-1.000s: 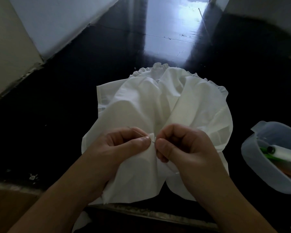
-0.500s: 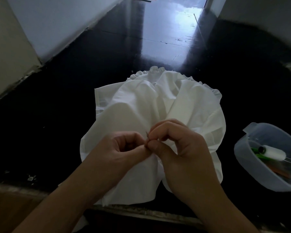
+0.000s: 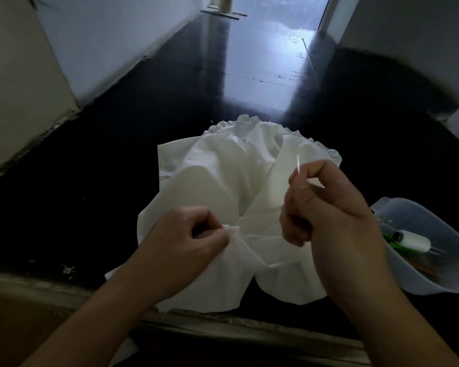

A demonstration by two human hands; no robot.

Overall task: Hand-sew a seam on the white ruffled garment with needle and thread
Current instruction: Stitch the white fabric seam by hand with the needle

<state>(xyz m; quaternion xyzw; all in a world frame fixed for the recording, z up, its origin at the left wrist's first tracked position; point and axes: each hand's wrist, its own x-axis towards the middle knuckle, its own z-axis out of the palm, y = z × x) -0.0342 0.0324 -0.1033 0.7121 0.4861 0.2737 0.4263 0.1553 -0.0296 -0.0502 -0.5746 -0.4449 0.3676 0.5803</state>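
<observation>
while the left hand pinches a small fold of the white ruffled cotton garment to keep the seam spot taut on the dark glossy floor, the right hand sits raised just beside it, thumb and forefinger nipping the thin pale needle, tip angled up. thread too fine to see. clear plastic tub with the white thread spool waits at right.

Matt white cloth garment; glossy black floor.
</observation>
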